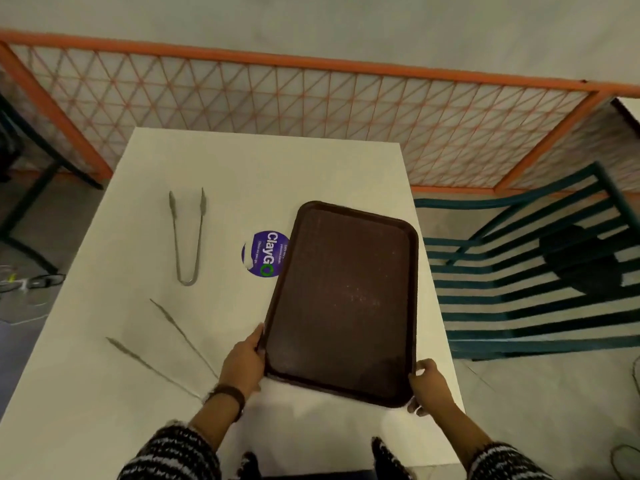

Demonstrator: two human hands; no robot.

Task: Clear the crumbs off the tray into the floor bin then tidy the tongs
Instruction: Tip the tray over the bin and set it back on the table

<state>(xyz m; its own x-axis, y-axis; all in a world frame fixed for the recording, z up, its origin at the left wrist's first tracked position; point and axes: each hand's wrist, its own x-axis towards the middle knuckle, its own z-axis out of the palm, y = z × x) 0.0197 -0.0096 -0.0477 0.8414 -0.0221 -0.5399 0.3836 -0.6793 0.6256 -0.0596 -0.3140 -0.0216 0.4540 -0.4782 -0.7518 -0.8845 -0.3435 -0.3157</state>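
Note:
A dark brown tray [343, 299] lies at a slant on the right part of the white table [114, 341], with faint pale crumbs near its middle. My left hand [244, 362] grips the tray's near left rim. My right hand [429, 384] grips its near right corner, close to the table's right edge. One pair of metal tongs [187, 237] rests spread on the table's far left. A second, longer pair of tongs [166, 351] lies nearer, left of my left wrist. No floor bin is in view.
A round purple sticker [263, 254] sits on the table, partly under the tray's left rim. A green slatted chair [533, 271] stands to the right of the table. An orange mesh fence [311, 109] runs behind it. Cables lie on the floor at left.

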